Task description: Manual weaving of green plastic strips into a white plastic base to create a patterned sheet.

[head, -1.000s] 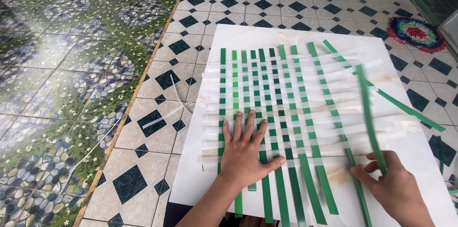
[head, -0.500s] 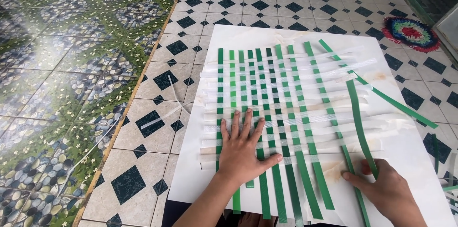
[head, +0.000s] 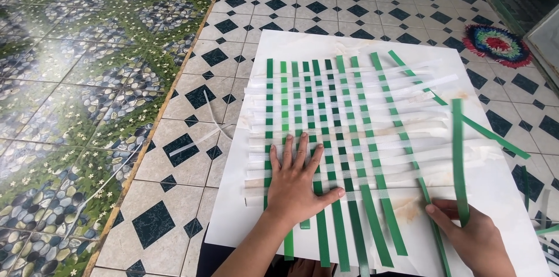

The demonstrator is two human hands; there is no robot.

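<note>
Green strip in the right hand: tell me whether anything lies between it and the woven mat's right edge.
Nothing visible does. The green strip rises from the right hand, beside the woven mat, over bare white board.

1. The woven strip mat [head: 343, 137] lies on the sheet [head: 495, 190] at centre frame, and the sheet lies on the floor [head: 174, 195].
2. Your left hand [head: 297, 187] rests flat on the mat's lower left part.
3. Your right hand [head: 471, 239], at lower right, holds a loose strip [head: 458, 155] standing up from the sheet.
4. A stray strip [head: 195, 142] lies on the floor left of the sheet.
5. A round rug [head: 498, 44] lies at upper right.
</note>
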